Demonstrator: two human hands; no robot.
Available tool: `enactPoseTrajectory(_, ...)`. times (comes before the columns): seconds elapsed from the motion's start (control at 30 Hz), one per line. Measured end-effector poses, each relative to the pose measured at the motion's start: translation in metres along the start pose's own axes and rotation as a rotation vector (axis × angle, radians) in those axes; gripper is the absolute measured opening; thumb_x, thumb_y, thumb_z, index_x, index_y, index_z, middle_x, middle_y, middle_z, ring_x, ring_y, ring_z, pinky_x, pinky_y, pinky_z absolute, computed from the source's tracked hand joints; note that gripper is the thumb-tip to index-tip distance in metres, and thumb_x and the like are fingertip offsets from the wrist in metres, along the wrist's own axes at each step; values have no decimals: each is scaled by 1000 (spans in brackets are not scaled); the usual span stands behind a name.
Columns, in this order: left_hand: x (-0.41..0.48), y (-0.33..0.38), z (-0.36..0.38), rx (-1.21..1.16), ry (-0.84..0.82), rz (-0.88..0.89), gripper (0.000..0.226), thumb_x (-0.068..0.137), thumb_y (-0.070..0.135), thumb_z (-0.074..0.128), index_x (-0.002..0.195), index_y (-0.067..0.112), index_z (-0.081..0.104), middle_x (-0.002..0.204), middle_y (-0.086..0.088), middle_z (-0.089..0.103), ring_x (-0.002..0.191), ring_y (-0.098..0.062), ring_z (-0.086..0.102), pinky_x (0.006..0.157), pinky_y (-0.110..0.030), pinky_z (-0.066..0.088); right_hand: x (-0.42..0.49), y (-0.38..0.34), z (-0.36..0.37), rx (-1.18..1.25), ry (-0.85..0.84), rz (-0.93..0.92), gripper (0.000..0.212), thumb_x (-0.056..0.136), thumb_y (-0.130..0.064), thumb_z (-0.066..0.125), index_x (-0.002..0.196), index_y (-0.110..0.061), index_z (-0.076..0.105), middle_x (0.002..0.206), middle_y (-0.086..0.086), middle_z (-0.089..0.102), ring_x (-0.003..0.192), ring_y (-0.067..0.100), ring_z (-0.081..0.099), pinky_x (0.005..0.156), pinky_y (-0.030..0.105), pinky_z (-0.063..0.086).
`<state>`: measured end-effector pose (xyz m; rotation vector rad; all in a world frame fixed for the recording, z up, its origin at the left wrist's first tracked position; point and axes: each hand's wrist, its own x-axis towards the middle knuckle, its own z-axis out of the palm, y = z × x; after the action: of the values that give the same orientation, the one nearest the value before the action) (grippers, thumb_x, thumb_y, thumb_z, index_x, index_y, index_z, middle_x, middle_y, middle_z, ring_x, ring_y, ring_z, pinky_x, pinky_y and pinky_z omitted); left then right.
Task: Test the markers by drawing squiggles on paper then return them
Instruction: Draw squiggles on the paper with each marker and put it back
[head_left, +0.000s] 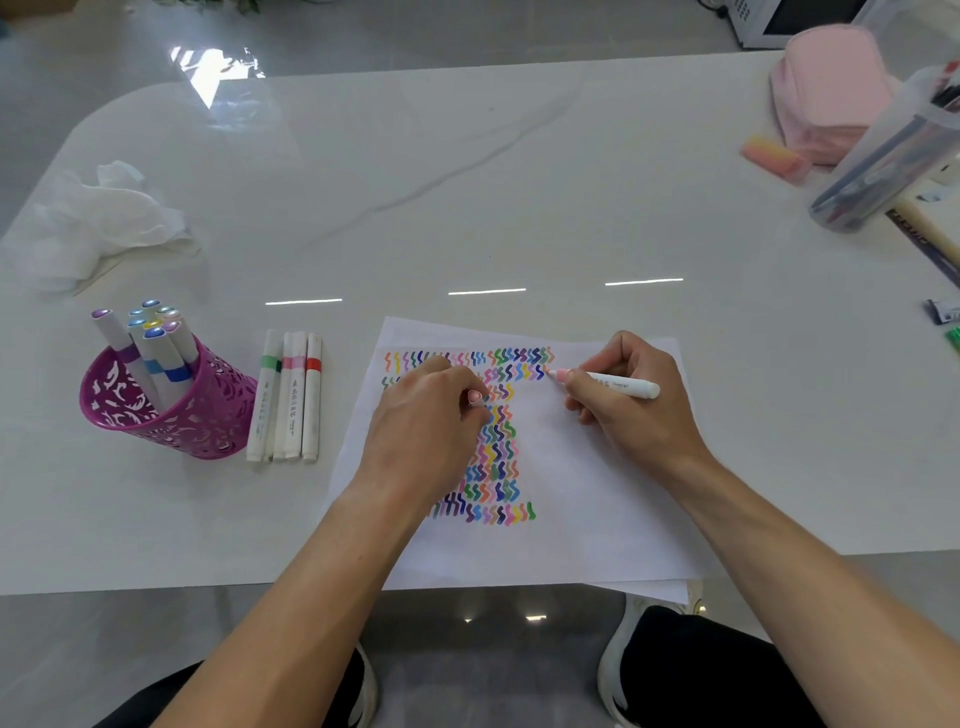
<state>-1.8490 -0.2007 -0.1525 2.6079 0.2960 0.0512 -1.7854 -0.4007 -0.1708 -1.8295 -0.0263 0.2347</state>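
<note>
A white sheet of paper (571, 467) lies at the table's near edge, covered with rows of coloured squiggles. My right hand (628, 400) grips an uncapped white marker (621, 386) with its pink tip touching the paper at the end of the second row. My left hand (426, 421) rests on the paper and pinches what looks like the marker's pink cap (475, 397). A purple lattice pen cup (166, 400) at the left holds several capped markers. Three or more capped markers (291, 397) lie side by side between cup and paper.
Crumpled white tissue (104, 218) lies at the far left. At the far right sit a pink pouch (826, 93), a pink-yellow eraser (774, 156), a clear tube of pens (883, 161) and a book (930, 228). My knees and shoes show below the table edge.
</note>
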Motion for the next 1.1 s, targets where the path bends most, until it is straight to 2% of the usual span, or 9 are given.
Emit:
enactPoseTrajectory(0.27,0,1,0,12,11,-14,15,95,30,66,107,26,75,101,11,62,91,-11,53,78,-23,37,-1,-2,-1,26,-30,2,31,86,-13,83,73,-13,54,66,10,73,51,12,65,48,20,47)
enactPoseTrajectory(0.57,-3,3,-4,55,17,-8,17,95,29,64,108,26,74,103,10,64,88,-8,48,77,-23,36,-1,-14,-6,307,47,-4,23,80,-16,73,75,-19,51,62,11,66,49,24,56,43,26,39)
enactPoseTrajectory(0.73,-4,6,-9,37,28,-8,16,96,26,61,106,25,74,95,12,64,86,-9,54,76,-24,39,-6,-20,-6,285,46,-50,20,83,-19,77,87,-17,58,64,6,67,53,22,58,45,27,42)
enactPoseTrajectory(0.83,-4,12,-16,-110,53,-67,12,93,26,65,101,29,73,83,18,64,81,-4,61,71,-16,42,-12,-26,-4,266,3,-105,12,82,-20,77,88,-16,68,67,3,69,55,19,60,48,26,45)
enactPoseTrajectory(0.93,-3,15,-23,-440,10,-179,11,91,24,72,98,31,75,81,14,73,73,4,66,60,-5,44,-18,-34,0,279,-38,-145,9,82,-19,75,89,-15,74,69,3,71,57,19,61,51,26,47)
enactPoseTrajectory(1.07,-9,18,-29,-647,-79,-210,18,99,16,61,103,27,74,86,10,77,70,-3,70,58,-12,49,-25,-42,3,325,-79,-157,6,86,-15,70,86,-15,75,80,18,75,61,22,62,55,30,50)
enactPoseTrajectory(1.1,-10,18,-29,-680,-100,-217,20,100,14,59,103,27,74,87,10,78,69,-3,69,57,-13,49,-26,-43,4,328,-84,-159,7,86,-14,68,86,-14,75,79,17,76,61,22,63,55,30,50)
